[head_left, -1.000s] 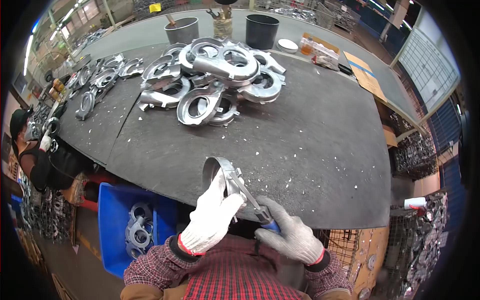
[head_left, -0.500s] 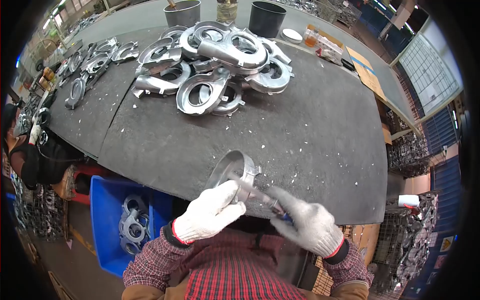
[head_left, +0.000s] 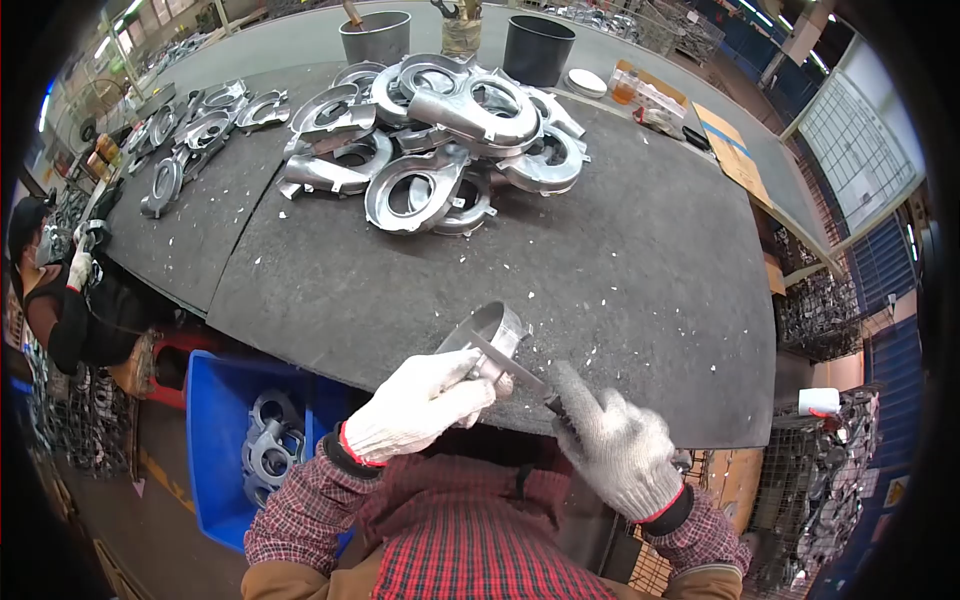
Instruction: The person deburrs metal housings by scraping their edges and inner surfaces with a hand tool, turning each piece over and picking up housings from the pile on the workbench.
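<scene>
Table [head_left: 630, 270]: near edge just beneath the hands; bare room beyond, up to the far heap and widely to the right.
Left hand [head_left: 415, 405]: pinching the near side of a metal ring [head_left: 509, 335] between thumb and fingers, at the near edge.
Right hand [head_left: 622, 455]: curled around a mostly hidden handle, forefinger stretched along a flat blade [head_left: 515, 370].
Blade: slanting across the ring's right side.
Surfaces: shiny, deep-walled ring; dark matt tabletop strewn with pale chips; knitted gloves, whitish left, greyer right.
Far side: heap of castings [head_left: 490, 115], looped and silvery, standing before a grey bucket [head_left: 377, 42] and black bucket [head_left: 538, 52].
Left side: blue bin [head_left: 212, 450] below the edge, castings inside; co-worker [head_left: 62, 290] beyond.
Right side: taped cardboard [head_left: 738, 155]; loaded wire cage [head_left: 812, 490].
</scene>
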Tool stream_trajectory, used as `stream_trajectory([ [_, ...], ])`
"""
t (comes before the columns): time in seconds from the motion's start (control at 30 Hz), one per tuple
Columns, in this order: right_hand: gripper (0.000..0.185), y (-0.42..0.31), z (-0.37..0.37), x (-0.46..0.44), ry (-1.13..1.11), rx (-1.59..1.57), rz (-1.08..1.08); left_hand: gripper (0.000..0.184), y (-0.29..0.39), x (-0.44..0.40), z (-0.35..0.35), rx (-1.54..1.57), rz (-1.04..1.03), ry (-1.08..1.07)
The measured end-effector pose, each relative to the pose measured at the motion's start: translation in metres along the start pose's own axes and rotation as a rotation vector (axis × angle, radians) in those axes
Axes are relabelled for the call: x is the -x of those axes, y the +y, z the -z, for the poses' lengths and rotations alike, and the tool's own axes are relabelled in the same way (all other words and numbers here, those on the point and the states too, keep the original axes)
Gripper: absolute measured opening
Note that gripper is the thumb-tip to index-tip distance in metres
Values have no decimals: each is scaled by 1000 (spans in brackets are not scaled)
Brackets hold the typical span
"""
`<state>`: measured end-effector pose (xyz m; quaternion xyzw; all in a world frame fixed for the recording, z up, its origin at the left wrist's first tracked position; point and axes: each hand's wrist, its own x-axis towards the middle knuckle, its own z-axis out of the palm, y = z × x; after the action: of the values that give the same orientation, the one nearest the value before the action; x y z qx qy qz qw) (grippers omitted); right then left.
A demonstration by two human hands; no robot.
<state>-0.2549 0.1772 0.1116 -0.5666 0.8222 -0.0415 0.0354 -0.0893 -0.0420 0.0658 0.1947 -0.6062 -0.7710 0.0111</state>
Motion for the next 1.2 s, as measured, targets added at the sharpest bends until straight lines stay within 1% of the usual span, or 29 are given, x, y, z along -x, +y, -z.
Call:
stream_trajectory([
  [0.07,74,3,3,3,-91,-224,29,26,1,1,-1,25,12,-19],
  [0.1,74,8,0,3,-95,-231,31,27,0,4,-2,51,31,-37],
  [0.17,75,25,-7,0,-219,-781,158,29,2,10,1,69,-43,-75],
  [0.2,75,32,-2,-3,-438,-855,99,31,8,13,1,-17,-62,-68],
  [0.23,75,31,-2,-1,-448,-859,105,35,8,13,-1,-106,-138,-26],
  [0.3,72,31,-5,0,-368,-868,160,41,-5,7,5,-784,-466,91],
  [0.33,72,29,-7,1,-372,-871,168,41,-6,10,4,-787,-461,98],
  [0.4,70,23,-13,4,-156,-663,197,44,0,12,-3,-972,-300,220],
  [0.43,70,20,-15,5,-151,-665,197,44,-5,13,-9,-977,-301,219],
  [0.5,69,14,-20,5,-161,-438,88,46,-18,13,-19,-855,-330,411],
  [0.53,69,10,-22,5,-152,-439,79,49,-15,11,-20,-768,-307,380],
  [0.57,69,7,-24,3,-125,-375,61,49,-8,10,-21,-775,-317,370],
  [0.6,69,7,-26,3,-102,-311,41,50,0,11,-23,-532,-162,274],
  [0.63,69,9,-28,3,-97,-312,32,52,4,12,-24,-288,-5,178],
  [0.67,70,12,-30,3,-110,-448,62,54,-3,10,-19,-222,-12,137],
  [0.7,71,15,-31,2,-123,-585,94,54,0,9,-18,-224,-11,131],
  [0.73,71,17,-27,3,-127,-586,90,54,5,10,-17,-147,5,104],
  [0.77,72,18,-21,3,-237,-699,82,54,8,10,-17,-72,21,77],
  [0.8,73,20,-18,1,-349,-810,74,54,9,9,-16,-70,21,77],
  [0.87,74,24,-16,0,-353,-808,52,57,8,10,-15,88,45,43],
  [0.97,75,27,-14,-4,-394,-801,4,57,12,8,-10,168,59,23],
  [1.03,74,32,-14,-4,-356,-873,162,57,10,5,-7,170,50,18],
  [1.07,74,30,-14,-6,-361,-873,161,57,7,5,-7,169,49,11],
  [1.13,74,24,-9,-8,-327,-735,29,56,8,4,-7,165,45,20],
  [1.17,74,24,-5,-9,-326,-731,26,56,7,4,-5,167,42,16],
  [1.2,74,24,0,-10,-374,-715,43,56,4,5,-2,147,28,-4],
])
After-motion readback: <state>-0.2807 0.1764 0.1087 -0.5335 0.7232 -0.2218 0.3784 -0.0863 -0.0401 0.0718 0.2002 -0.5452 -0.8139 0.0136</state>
